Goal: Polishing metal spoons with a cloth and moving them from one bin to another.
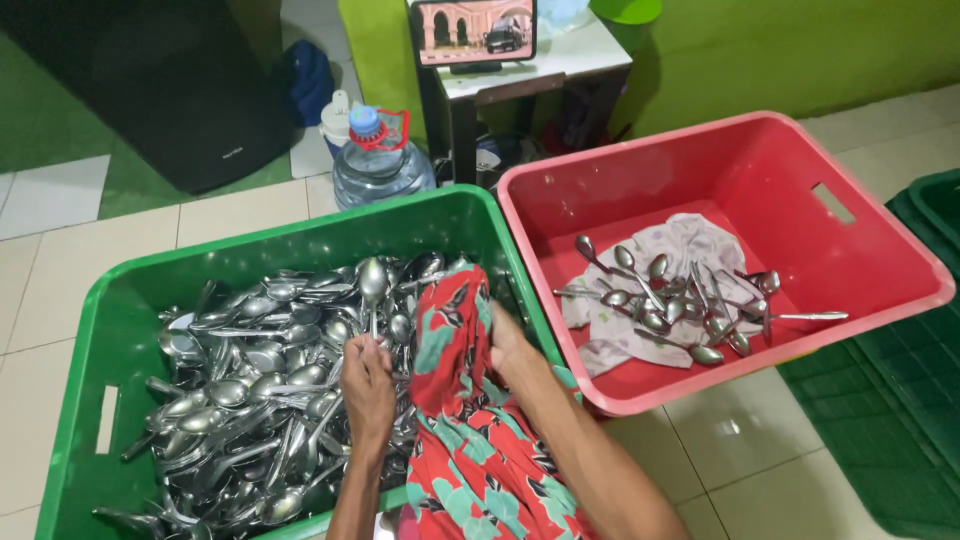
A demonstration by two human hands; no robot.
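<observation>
Spoon [373, 283] standing upright above the heap is what I see in my left hand [368, 385], whose fingers are pinched around its handle, bowl end up. It rises over the green crate [120, 290], which is packed with a deep pile of metal spoons [250, 400] lying in all directions. My right hand [512, 350] sits just beside the left, over the crate's right edge, fingers closed on a red cloth with a green floral print [460, 420] that drapes down from the crate's rim towards me. To the right, touching the green crate, stands a red crate [760, 170]; in it a pale patterned cloth [680, 250] is spread on the bottom with a small scatter of spoons [690, 305] lying on it. Both crates rest on a light tiled floor [60, 300]. Behind the green crate stands a large clear water bottle with a blue cap [378, 160], and beyond it a small screen [473, 30] on a white stand.
</observation>
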